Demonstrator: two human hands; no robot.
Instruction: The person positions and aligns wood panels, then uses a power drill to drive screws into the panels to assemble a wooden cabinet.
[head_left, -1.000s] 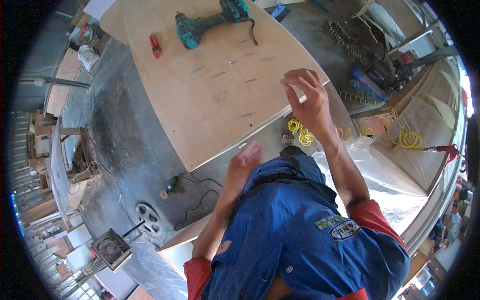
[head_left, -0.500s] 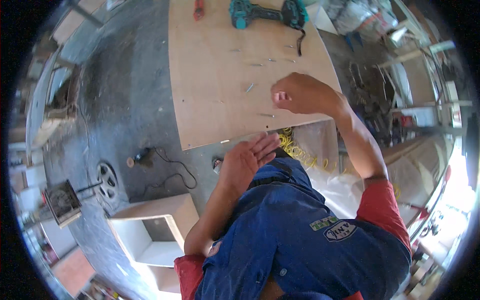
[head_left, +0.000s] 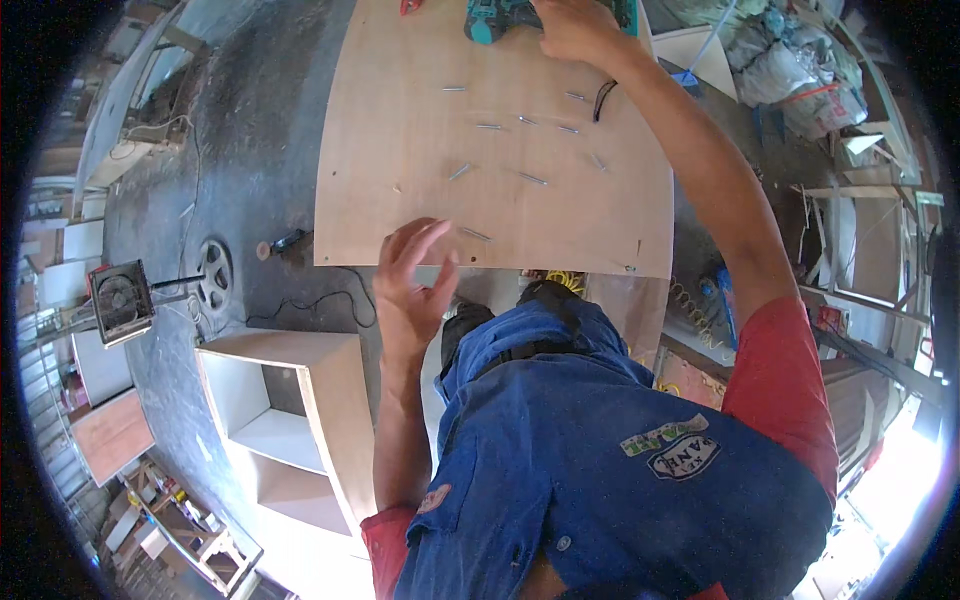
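My right hand (head_left: 580, 32) is at the far edge of view, its fingers closed round the handle of a teal and black cordless drill (head_left: 484, 22). The drill lies on a light plywood board (head_left: 400, 140), and my hand hides its middle. A black wrist strap (head_left: 603, 101) trails from it. My left hand (head_left: 412, 285) is open at the board's near edge, fingers apart and curved, with nothing in it. Close to its fingertips lies a screw (head_left: 476, 234). Several more screws (head_left: 532, 178) are scattered over the board.
A red tool (head_left: 410, 6) is cut off at the top edge. White-lined open cabinet (head_left: 340, 400) stands on the floor at lower left. A corded power tool (head_left: 288, 241) and a spoked wheel (head_left: 215, 280) are left of the board. Yellow coiled hose (head_left: 565, 280) shows under it.
My right hand has moved forward from above the board to the drill and closed on it. The left hand has moved left and turned, fingers now upward. More screws lie on the board.
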